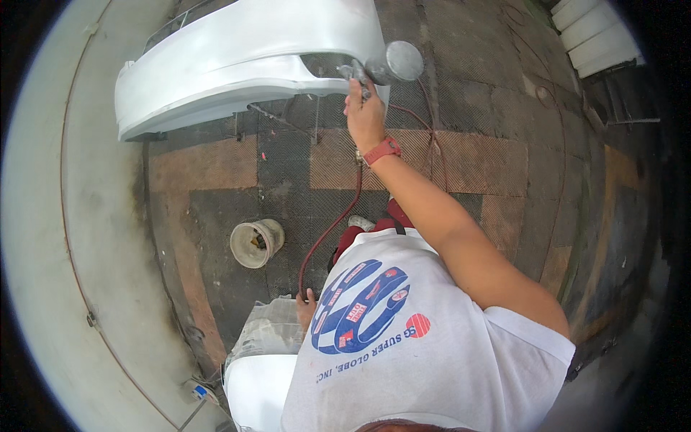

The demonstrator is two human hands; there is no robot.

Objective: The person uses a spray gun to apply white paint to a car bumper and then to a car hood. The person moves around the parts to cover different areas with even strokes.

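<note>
my right hand (pixel 367 119) is stretched out ahead of me, its fingers wrapped around a grey metal spray gun with a round cup (pixel 392 65); how hard they squeeze i cannot tell. the long, curved, white bumper-shaped panel (pixel 252 43) lies to the left of those fingers and forward, its long axis running mostly sideways across my front, its right end just beside the gun. whether the two touch i cannot tell. my right hand is clearly the nearer one. my left hand (pixel 306 309) sits low at my left side, well apart from the panel, fingers closed on a thin, dark red, flexible hose (pixel 358 189). an off-white round plastic bucket (pixel 275 235) stands between left hand and panel.
</note>
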